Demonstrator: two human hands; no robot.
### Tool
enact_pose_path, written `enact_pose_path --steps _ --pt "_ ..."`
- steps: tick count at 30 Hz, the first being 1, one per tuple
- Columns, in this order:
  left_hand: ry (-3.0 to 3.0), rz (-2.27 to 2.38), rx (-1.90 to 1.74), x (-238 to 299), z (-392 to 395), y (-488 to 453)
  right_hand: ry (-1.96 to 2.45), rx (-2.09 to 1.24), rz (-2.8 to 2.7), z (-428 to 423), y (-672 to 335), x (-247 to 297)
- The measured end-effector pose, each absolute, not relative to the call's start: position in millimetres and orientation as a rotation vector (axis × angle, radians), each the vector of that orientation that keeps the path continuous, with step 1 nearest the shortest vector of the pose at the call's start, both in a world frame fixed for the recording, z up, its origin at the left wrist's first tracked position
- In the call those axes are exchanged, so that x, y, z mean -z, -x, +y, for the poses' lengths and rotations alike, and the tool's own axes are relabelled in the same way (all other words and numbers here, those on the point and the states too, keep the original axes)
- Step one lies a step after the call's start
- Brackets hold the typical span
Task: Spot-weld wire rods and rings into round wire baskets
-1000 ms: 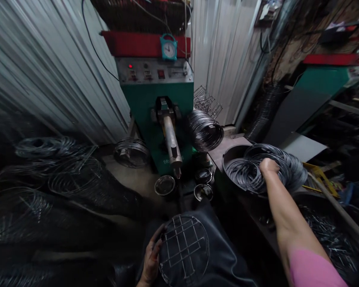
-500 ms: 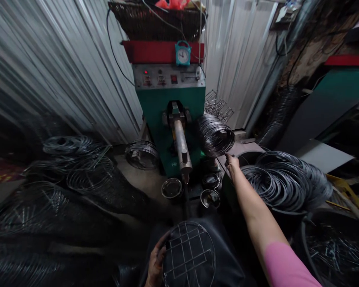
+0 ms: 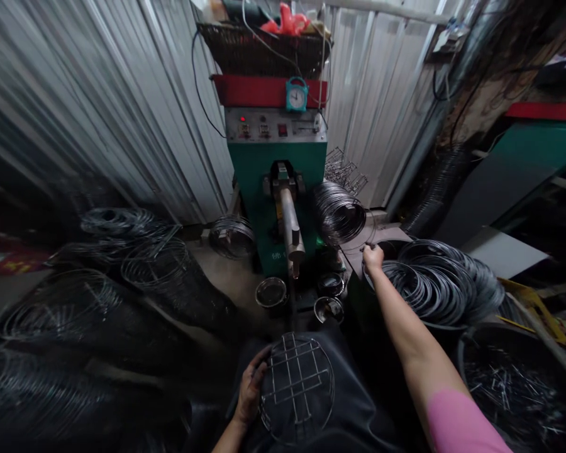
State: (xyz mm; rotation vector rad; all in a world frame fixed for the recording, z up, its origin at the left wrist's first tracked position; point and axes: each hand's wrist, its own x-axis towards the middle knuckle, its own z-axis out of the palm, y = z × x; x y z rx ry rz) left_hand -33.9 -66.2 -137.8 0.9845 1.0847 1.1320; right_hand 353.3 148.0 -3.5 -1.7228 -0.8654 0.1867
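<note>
My left hand, its fingertips dark with grime, grips the left edge of a round wire grid, a ring with crossed wires, over my dark apron. My right hand reaches out ahead with its fingers closed on a thin wire ring. This ring hangs just off the right end of a bundle of wire rings beside the green machine. In front of me, the machine's metal arm points down toward a rod tip below.
Right of my arm, a tub holds many wire rings; another tub holds short wire pieces. Stacked wire rounds lie at left. Small bowls stand below the machine. A teal clock hangs above its panel.
My right hand has drawn back slightly from the bundle, and a thin ring now shows pulled away with it. My left hand still holds the grid, and the view has shifted.
</note>
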Motion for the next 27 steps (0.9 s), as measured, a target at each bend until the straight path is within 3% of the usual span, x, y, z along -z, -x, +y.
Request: enact_pose_path --steps 18,23,27 --pt "-1.012 1.026 -1.152 119 -72 34 1.489 0.107 -0.963 69 -365 -123" --pt "-1.642 1.528 -0.976 81 1 51 1.788 0.072 -1.536 6 -359 -119" --pt "-1.787 1.764 -1.032 43 99 57 1.978 -0.279 -1.765 -37 -349 -83"
